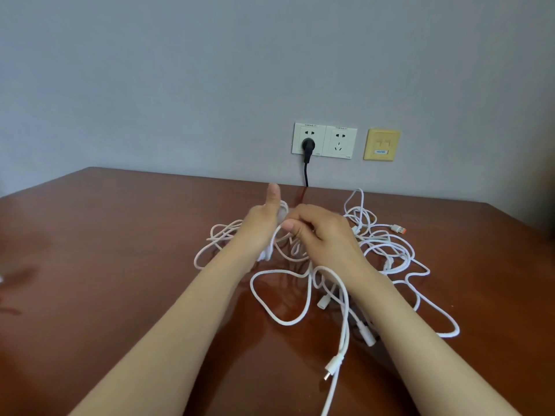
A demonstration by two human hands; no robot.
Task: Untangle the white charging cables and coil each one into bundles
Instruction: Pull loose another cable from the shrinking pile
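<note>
Head view: the white cables (381, 250) lie in a messy heap on the brown bench (120, 265), just in front of the wall socket (309, 139) and a bit to its right. Both hands are up over the heap. The left hand (264, 223) has its thumb straight up, and loops of cable seem to go round it, likely so it works like a peg for winding a bundle. Its fingers are hidden, so I cannot tell if its grip is closed. The right hand (318, 232) has its grip pinched on a bit of cable right beside the left hand, I think to feed it on. An orange-tipped plug (398, 229) pokes out of the heap, right of the socket. One loose end (333, 363) lies far in front of the socket, near the person
</note>
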